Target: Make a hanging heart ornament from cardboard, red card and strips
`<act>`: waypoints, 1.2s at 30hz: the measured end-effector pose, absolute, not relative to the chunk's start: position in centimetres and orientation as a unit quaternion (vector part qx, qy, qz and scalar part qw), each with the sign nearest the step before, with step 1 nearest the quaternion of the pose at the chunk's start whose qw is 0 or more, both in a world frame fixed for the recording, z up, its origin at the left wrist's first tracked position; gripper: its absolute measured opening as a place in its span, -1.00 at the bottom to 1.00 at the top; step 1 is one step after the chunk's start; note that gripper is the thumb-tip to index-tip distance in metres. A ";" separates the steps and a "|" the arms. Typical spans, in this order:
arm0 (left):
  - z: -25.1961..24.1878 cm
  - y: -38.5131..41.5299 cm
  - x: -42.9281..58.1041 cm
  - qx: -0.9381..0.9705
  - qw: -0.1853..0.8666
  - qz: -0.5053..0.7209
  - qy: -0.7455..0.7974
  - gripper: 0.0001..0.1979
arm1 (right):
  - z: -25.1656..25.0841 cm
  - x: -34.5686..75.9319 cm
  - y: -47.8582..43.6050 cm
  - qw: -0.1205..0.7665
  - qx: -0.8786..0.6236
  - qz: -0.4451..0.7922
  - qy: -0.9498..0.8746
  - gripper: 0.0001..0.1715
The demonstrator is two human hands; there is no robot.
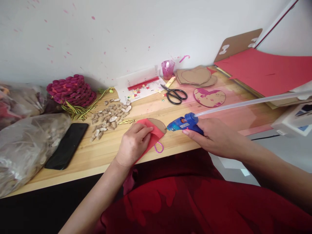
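My right hand (211, 135) is wrapped round a blue hot glue gun (181, 124), with a long clear glue stick (219, 106) running out of its back. The gun's nozzle is at the right edge of a cardboard piece (159, 124); whether it touches I cannot tell. Over part of the cardboard lies folded red paper (158, 134). My left hand (137, 139) is closed on the paper, fingers bent and pressing it near the table's front edge. A small pink loop of cord (159, 148) sticks out beside the paper.
Peanut shells (110, 117), a black phone (67, 146) and a plastic bag (31, 146) lie to the left. Behind are black-handled scissors (176, 96), star confetti (140, 92), a pink-stained cup (168, 69) and cardboard shapes (195, 76). Red sheets (268, 71) lie at right.
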State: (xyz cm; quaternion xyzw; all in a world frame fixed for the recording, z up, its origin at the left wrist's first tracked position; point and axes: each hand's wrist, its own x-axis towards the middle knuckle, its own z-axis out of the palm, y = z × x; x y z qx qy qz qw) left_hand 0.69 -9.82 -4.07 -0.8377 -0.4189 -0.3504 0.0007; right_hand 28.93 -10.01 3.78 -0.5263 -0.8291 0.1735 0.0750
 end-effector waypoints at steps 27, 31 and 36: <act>-3.4 -10.1 0.8 -0.815 -0.046 -0.363 -0.449 -0.82 | 4.1 27.7 -10.0 0.064 -0.516 0.197 -0.831 -0.62; -3.3 -10.1 0.8 -0.812 -0.057 -0.360 -0.455 -0.82 | 4.0 27.3 -9.4 0.082 -0.523 0.202 -0.824 -0.65; -3.2 -10.2 0.8 -0.811 -0.060 -0.358 -0.458 -0.82 | 3.8 26.8 -8.7 0.106 -0.512 0.212 -0.826 -0.66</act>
